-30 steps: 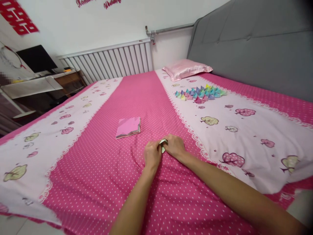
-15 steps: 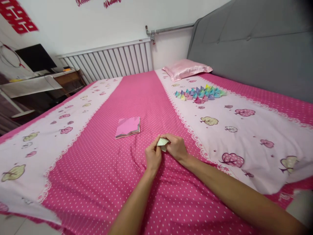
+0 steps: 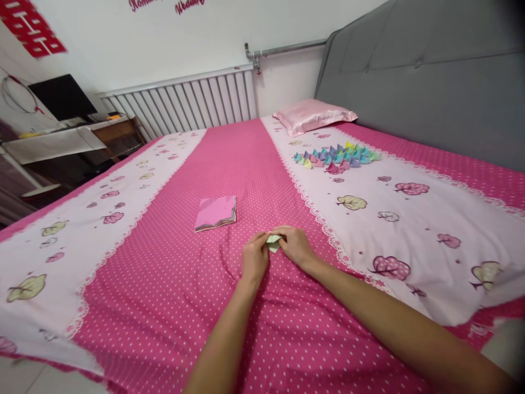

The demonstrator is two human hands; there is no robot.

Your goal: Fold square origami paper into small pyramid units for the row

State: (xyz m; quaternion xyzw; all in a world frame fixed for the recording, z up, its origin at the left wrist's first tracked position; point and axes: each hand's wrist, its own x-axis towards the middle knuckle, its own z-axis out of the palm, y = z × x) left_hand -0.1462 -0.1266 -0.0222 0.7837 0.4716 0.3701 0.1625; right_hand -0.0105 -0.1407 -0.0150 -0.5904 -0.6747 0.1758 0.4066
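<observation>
Over the bed [image 3: 229, 169], toward its near edge, the left hand [image 3: 255, 257] and right hand [image 3: 296, 246] both pinch the pale green paper [image 3: 273, 245], its lower flap now showing broader, so the folding seems unfinished.

White wall [image 3: 200, 46] — radiator [image 3: 180, 103] below, pipe [image 3: 292, 49] beside it; grey headboard [image 3: 430, 82] right, desk [image 3: 112, 131] left — pale tiled floor [image 3: 22, 377], lower left.
</observation>
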